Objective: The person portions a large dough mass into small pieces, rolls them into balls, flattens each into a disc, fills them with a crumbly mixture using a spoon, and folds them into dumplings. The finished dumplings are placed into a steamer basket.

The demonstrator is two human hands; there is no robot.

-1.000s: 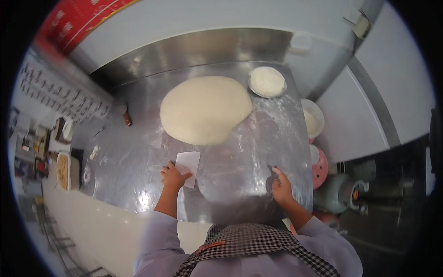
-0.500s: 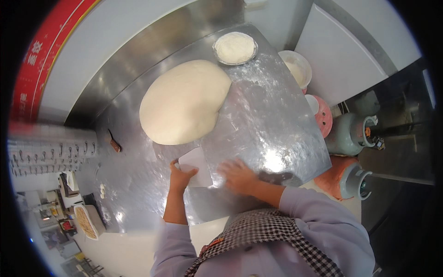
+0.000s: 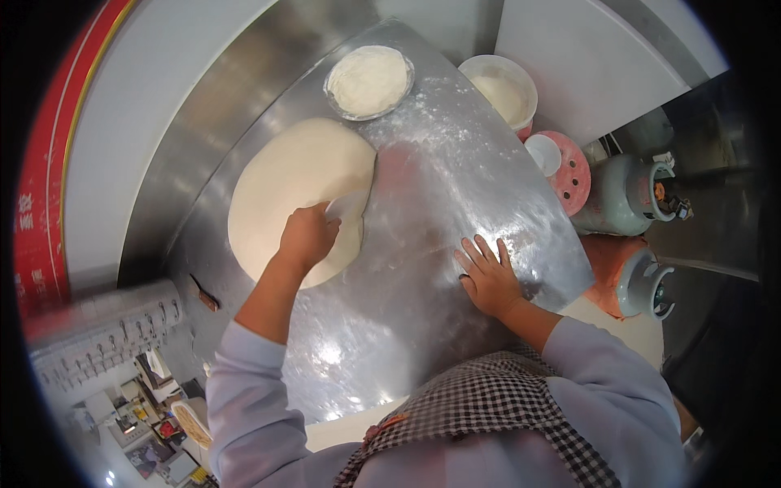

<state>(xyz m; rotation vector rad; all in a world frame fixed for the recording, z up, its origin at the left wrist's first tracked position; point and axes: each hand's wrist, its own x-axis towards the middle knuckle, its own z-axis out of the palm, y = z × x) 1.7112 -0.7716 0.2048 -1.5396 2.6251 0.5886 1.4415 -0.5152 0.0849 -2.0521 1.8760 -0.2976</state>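
A big smooth mound of pale dough lies on the metal table. My left hand is over the dough's near right part, its fingers closed round a white dough scraper. The scraper's blade is at the dough's right edge; whether it cuts in, I cannot tell. My right hand rests palm down on the metal tabletop, right of the dough, with fingers spread and nothing held.
A bowl of flour stands behind the dough. A small knife lies at the left. Past the table's right edge are a white bucket, a red stool and gas cylinders. A steel backsplash borders the far side.
My left hand has moved with the scraper from the bare table up onto the dough. My right hand has shifted right and now lies flat. The whole view has also turned somewhat.
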